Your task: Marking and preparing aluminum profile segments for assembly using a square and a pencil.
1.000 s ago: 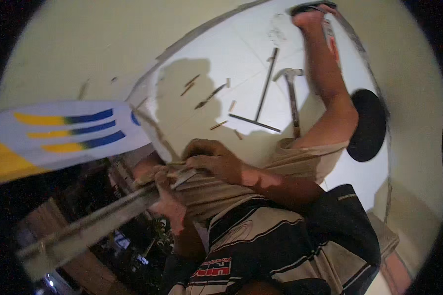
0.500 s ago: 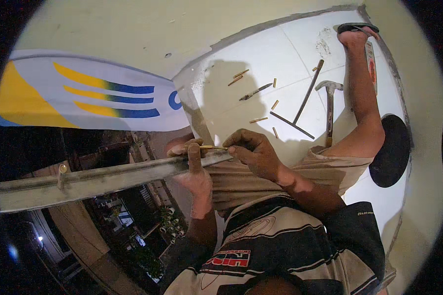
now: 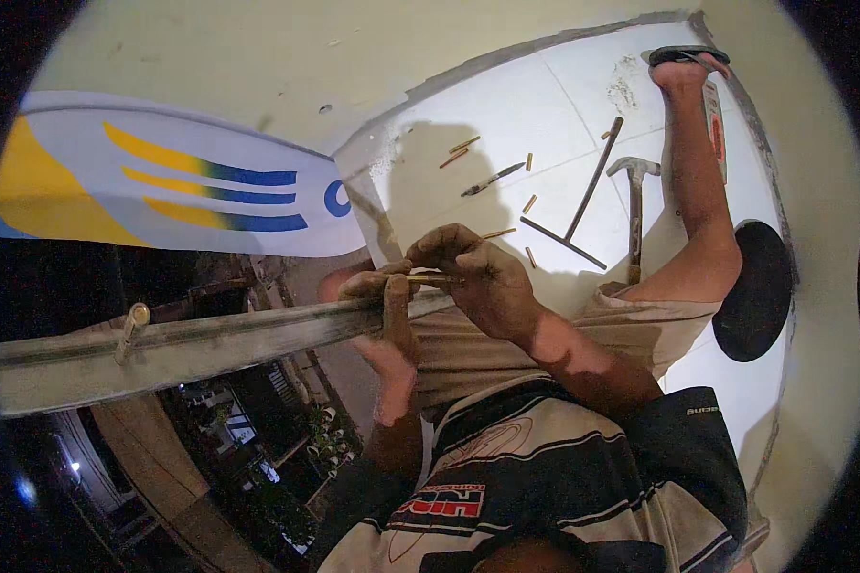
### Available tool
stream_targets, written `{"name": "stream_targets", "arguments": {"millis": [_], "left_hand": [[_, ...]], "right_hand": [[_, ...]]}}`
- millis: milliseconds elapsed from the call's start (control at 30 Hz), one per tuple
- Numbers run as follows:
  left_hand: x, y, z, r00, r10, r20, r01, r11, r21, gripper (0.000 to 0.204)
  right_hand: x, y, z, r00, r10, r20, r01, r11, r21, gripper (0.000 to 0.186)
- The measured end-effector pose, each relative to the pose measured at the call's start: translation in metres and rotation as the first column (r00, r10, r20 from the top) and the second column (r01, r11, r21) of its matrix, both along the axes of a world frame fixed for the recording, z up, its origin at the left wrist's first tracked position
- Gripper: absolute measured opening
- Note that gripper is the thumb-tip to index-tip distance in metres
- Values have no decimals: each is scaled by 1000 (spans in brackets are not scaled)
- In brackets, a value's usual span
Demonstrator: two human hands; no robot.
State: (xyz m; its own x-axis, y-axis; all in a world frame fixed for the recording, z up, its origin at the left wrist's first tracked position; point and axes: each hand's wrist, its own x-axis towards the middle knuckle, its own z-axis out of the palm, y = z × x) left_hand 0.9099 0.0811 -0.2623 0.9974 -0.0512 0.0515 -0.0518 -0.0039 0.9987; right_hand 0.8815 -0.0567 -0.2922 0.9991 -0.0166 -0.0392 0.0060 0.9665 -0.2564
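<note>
Above the inner end of a long pale ledge (image 3: pixel 210 349), my two hands meet at a slim brass-coloured metal pin (image 3: pixel 428 278). My left hand (image 3: pixel 392 304) grips one end between thumb and fingers. The fingers of my right hand (image 3: pixel 495 285) close round the other end and hide its tip. Farther out on the ledge stands a brass-coloured cylinder (image 3: pixel 132 332) with a round top, slightly tilted. Several similar brass-coloured pins (image 3: pixel 529 203) lie scattered on the white tiles beyond my hands, beside a black-and-silver pen or marker (image 3: pixel 492 180).
A dark T-shaped metal bar (image 3: pixel 592 186) and a claw hammer (image 3: pixel 635 215) lie on the tiled floor (image 3: pixel 564 86) near my leg. A banner (image 3: pixel 229 191) hangs along the left. Below the ledge is a drop to a dark lower area with plants (image 3: pixel 330 439).
My right hand has shifted left along the pin, closer to my left hand, and covers more of it. The view has moved slightly; the tools on the floor lie as before.
</note>
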Motion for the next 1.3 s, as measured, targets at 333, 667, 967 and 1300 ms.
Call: {"name": "stream_targets", "arguments": {"millis": [333, 667, 967, 1300], "left_hand": [[12, 0, 0, 995, -20, 102, 24, 999, -35, 37], [19, 11, -8, 998, -25, 64, 24, 1000, 21, 31], [21, 0, -6, 996, -10, 93, 24, 988, -154, 34], [33, 1, 22, 987, 113, 116, -65, 932, -356, 41]], "right_hand": [[11, 2, 17, 999, 39, 27, -44, 977, 208, 43], [3, 5, 17, 972, 132, -193, -209, 860, -466, 26], [4, -6, 8, 960, 89, -264, -242, 735, -633, 19], [-50, -41, -57, 874, 75, -479, -442, 532, -722, 28]]}}
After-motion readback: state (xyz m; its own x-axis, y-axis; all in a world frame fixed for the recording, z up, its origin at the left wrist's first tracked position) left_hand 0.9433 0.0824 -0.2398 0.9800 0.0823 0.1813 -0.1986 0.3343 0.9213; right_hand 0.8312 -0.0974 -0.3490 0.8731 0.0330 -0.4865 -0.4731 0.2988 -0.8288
